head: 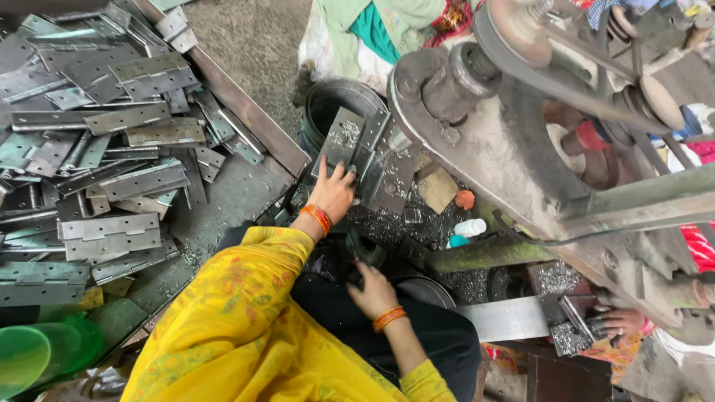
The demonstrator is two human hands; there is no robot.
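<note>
Head view: the left hand [333, 192], orange bangles at the wrist, is lying flat w/ fingers spread narrow on a hinge [363, 152] that is sitting open under the drill [462, 82] of the big grey machine [521, 156]; the palm is pressing the hinge's left leaf, thumb toward the middle, nothing clasped. The hinge is resting on the machine's bed, just right of a black tub [328, 104] and amid metal shavings [387, 223]. The right hand [372, 290], also w/ orange bangles, is curling around a dark green lever [365, 249] near the lap; grip looks closed on it, though the fingertips are hidden so can't tell how tight. A yellow sleeve [253, 313] is covering the left arm. To the left, a metal tray [246, 112] is holding a pile of hinges [97, 149], many overlapping. Green plastic bowl [30, 357] is sitting at bottom left. A small white bottle [469, 227] w/ teal cap is lying near the machine's base, beside an orange lump [465, 199]. At lower right another person's hand [622, 321] is touching a hinge piece [570, 327] covered in shavings, well apart from the wearer's hands.
</note>
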